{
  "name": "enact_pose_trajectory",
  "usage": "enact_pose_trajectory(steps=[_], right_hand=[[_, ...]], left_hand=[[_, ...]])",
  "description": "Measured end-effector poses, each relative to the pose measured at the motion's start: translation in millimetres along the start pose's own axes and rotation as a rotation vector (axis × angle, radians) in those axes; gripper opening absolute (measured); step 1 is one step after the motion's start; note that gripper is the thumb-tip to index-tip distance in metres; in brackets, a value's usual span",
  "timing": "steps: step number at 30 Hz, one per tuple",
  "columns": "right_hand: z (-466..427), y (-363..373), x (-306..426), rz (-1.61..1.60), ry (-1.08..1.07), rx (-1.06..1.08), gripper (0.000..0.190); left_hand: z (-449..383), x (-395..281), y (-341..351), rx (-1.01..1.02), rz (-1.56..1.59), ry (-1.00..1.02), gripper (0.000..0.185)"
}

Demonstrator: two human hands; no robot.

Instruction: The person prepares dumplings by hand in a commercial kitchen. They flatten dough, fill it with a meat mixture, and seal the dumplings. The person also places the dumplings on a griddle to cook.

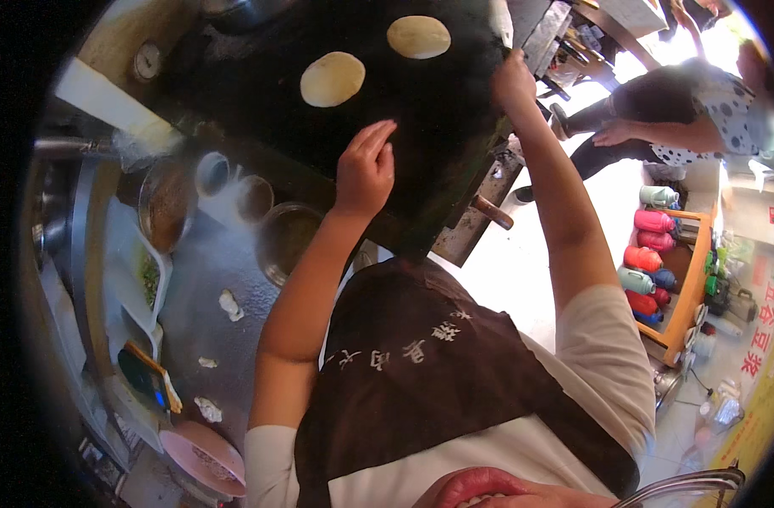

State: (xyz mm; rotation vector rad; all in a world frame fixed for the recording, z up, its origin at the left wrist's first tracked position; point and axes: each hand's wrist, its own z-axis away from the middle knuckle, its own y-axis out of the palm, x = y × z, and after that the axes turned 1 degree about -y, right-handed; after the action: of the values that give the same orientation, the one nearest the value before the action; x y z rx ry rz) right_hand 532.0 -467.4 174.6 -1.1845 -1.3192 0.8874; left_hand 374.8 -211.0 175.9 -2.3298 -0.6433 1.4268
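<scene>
Two round, pale flatbreads lie on a dark griddle (pixel 247 95): one flatbread (pixel 333 79) left of centre, the other flatbread (pixel 418 37) farther up and to the right. Below the nearer one, my left hand (pixel 366 168) hovers over the griddle with fingers extended and slightly apart, holding nothing. At the griddle's right edge, my right hand (pixel 514 81) is closed around the handle of a pale, long tool (pixel 501 22). The tool's far end runs out of the picture at the top, so its kind cannot be told.
A metal worktop (pixel 196 336) on the left bears bowls, cups and bits of dough. Below the griddle's right edge a wooden handle (pixel 493 212) sticks out. A person (pixel 672 114) stands at the upper right, above a wooden rack (pixel 691 286) with colourful vacuum flasks. A pink basin (pixel 199 454) is lower left.
</scene>
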Motion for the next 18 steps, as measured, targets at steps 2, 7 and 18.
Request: enact_pose_trajectory(steps=[2, 7, 18], right_hand=[[-32, 13, -18, 0.088, 0.088, 0.047, 0.042], [19, -11, 27, -0.274, -0.003, -0.224, 0.058], [159, 2, 28, -0.904, -0.223, 0.194, 0.056]], left_hand=[[7, 7, 2, 0.019, -0.02, -0.02, 0.028], [-29, 68, -23, 0.025, -0.32, -0.097, 0.035], [14, 7, 30, 0.264, -0.452, -0.286, 0.079]])
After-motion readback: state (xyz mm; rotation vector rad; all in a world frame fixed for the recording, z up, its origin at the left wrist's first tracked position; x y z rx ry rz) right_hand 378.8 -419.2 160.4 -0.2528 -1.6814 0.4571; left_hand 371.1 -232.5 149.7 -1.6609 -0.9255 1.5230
